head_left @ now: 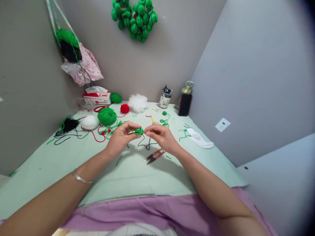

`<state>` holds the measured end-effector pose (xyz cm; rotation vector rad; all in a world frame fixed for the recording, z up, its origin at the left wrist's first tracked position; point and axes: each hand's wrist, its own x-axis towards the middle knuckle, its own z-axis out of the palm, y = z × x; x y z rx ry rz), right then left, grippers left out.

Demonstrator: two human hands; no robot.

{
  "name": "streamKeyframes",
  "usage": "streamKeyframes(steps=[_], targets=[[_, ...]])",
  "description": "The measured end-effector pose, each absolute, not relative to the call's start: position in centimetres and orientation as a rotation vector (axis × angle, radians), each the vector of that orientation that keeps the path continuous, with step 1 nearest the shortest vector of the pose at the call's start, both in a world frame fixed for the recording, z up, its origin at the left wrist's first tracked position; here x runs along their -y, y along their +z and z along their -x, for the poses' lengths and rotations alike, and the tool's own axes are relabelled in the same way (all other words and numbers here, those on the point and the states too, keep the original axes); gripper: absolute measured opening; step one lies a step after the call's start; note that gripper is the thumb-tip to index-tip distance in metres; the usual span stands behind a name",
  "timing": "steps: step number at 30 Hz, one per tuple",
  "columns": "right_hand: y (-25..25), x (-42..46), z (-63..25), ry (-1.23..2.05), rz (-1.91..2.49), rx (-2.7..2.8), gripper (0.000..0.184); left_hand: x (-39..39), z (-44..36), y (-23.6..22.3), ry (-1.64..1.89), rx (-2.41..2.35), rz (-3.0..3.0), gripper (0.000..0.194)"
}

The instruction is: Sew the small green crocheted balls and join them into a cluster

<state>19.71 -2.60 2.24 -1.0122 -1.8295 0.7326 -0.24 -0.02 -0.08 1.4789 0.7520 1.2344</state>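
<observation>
My left hand (pixel 120 137) pinches a small green crocheted piece (pixel 139 131) between thumb and fingers. Close beside it, my right hand (pixel 161 136) is closed, its thumb and index fingertips pressed together at the piece's right side. A thin, pale, needle-like shaft (pixel 143 132) seems to run from those fingertips to the crochet; its exact kind is too small to tell. Black yarn (pixel 148 144) trails on the table below both hands. Thread snips (pixel 155 156) with orange-red handles lie under my right hand. A yellow-handled tool (pixel 152 119) shows just behind that hand, partly hidden.
On the left are green yarn (pixel 107 116), white yarn (pixel 90 122), black yarn (pixel 70 126) and a tissue box (pixel 97 98). White stuffing (pixel 137 103), a red ball (pixel 124 108), a cup (pixel 164 101) and a phone (pixel 185 105) stand behind. White cloth (pixel 199 138) lies right.
</observation>
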Motion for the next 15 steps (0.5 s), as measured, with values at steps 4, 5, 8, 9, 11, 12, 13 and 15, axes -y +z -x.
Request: streamKeyframes(steps=[4,5,8,9,11,12,13,15], targets=[[2.13,2.53,-19.74,0.756,0.998,1.827,0.010,0.13,0.23,0.10,1.241,-0.746,-1.475,0.030],[2.13,2.52,-19.73,0.759,0.999,1.823,0.009,0.16,0.23,0.13,1.240,-0.744,-1.475,0.030],[2.13,2.51,-19.70,0.770,1.016,1.804,0.009,0.27,0.25,0.22,1.233,-0.743,-1.476,0.030],[2.13,2.51,-19.68,0.768,1.023,1.801,0.009,0.29,0.24,0.24,1.233,-0.742,-1.475,0.030],[2.13,2.56,-19.63,0.756,1.031,1.804,0.010,0.28,0.23,0.25,1.237,-0.737,-1.471,0.029],[2.15,2.60,-19.61,0.748,1.032,1.810,0.010,0.26,0.23,0.22,1.241,-0.732,-1.470,0.029],[2.17,2.65,-19.58,0.741,1.032,1.816,0.010,0.22,0.23,0.18,1.245,-0.725,-1.469,0.029],[2.25,2.76,-19.54,0.740,1.027,1.827,0.011,0.14,0.24,0.07,1.249,-0.719,-1.471,0.029]])
